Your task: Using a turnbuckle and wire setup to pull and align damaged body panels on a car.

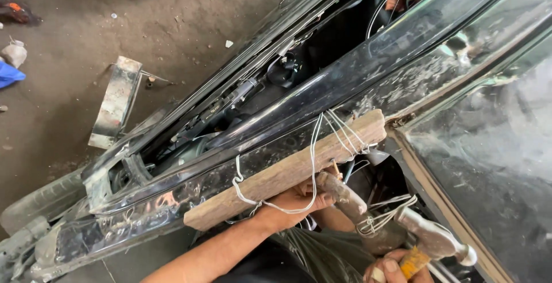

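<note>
Grip, left hand (290,202): fingers curled under the lower edge of a wooden plank (287,171), pressing it up against a black car body panel (356,67); thumb side also touches the white wire (313,162) looped around the plank. Plank lies tilted, low at left, high at right, tied to the panel by wire at both ends. Far left: dirt floor (69,36) with a flat metal bracket (115,102), blue rag (8,75), small debris. A tyre (40,199) sits at lower left under the panel. Centre: open gap in the body shows dark wiring and fittings. Right hand (391,270): closed around a yellow handle (414,263) of a hammer (437,240), metal head just beside a wire-wrapped bar (345,194). Far right: dusty window glass (494,151).
</note>
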